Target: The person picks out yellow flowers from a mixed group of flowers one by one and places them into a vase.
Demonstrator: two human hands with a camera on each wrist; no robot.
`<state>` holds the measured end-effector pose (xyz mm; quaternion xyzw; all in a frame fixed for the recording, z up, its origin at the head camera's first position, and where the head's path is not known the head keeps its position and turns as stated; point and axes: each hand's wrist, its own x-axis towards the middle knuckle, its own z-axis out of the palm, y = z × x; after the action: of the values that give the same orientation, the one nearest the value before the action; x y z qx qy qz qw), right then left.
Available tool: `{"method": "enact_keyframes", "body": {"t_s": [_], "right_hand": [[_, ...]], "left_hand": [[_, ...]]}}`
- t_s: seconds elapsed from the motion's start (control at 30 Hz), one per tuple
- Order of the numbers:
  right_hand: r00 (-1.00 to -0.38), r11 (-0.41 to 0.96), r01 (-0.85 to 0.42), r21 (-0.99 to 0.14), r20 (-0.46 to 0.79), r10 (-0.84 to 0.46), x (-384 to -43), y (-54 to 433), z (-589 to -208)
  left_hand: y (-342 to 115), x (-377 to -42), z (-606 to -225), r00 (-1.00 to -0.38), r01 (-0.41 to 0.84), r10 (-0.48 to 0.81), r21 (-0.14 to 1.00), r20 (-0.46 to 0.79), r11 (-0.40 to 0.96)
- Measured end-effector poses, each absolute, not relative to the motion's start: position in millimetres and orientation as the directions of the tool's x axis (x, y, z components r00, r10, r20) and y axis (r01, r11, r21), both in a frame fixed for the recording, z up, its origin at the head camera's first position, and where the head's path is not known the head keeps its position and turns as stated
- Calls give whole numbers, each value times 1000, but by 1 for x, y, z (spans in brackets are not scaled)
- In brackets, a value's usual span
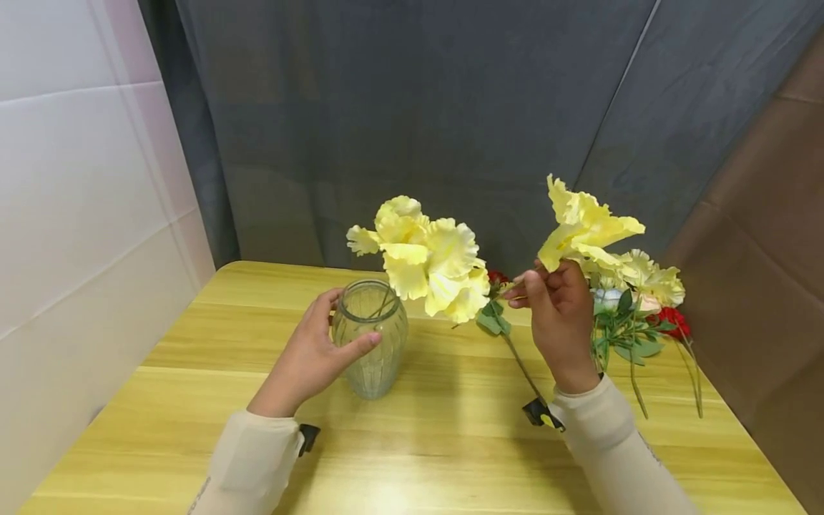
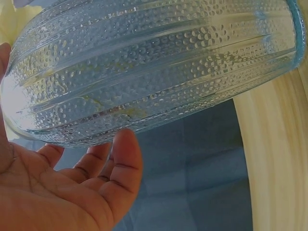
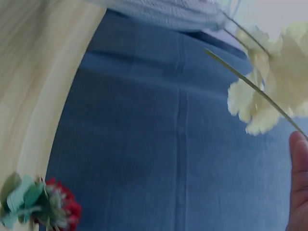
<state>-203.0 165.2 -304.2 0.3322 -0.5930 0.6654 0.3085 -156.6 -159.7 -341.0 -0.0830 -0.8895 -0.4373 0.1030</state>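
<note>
Works above a table [image 1: 412,458] of yellowish, streaked wood, with grey cloth [image 1: 412,107] beyond both hands, white cloth [image 1: 96,179] left of the left fingers and brown cloth [image 1: 759,250] right of the right ones. Has, between left thumb and fingers, a rounded glass vase [image 1: 381,366], clear, ribbed and dimpled; from its mouth leaning toward the right hand, ruffled yellow blooms [image 1: 431,265]. Just beyond the right wrist, more flowers with green leaves, including a red flower [image 1: 674,323]. Grips the vase with the left hand [image 1: 315,357], thumb in front, fingers spread and curved around. Pinches with the right hand [image 1: 563,322], thumb against fingers, the thin stem of a frilly yellow flower [image 1: 589,225], petals above the fingertips, bare end pointing vaseward.
</note>
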Motion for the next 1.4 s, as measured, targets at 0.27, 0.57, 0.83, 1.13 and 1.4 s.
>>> {"method": "enact_keyframes", "body": {"t_s": [0.27, 0.57, 0.83, 1.13, 1.4], "right_hand": [[-518, -174, -848, -501, 852, 74, -198, 142, -306], [-500, -179, -862, -474, 853, 148, -198, 125, -307], [-525, -148, -851, -504, 813, 250, -197, 110, -308], [-588, -153, -809, -568, 767, 258, -197, 98, -310], [-656, -140, -751, -645, 703, 277, -202, 92, -313]], "left_hand": [[-160, -155, -340, -964, 239, 52, 764, 260, 599], [-156, -154, -344, -962, 236, 27, 777, 272, 583], [-150, -150, -349, -962, 218, -16, 806, 271, 551], [-146, -147, -351, -957, 231, -22, 805, 290, 547], [-146, -146, -353, -950, 251, -18, 799, 311, 547]]}}
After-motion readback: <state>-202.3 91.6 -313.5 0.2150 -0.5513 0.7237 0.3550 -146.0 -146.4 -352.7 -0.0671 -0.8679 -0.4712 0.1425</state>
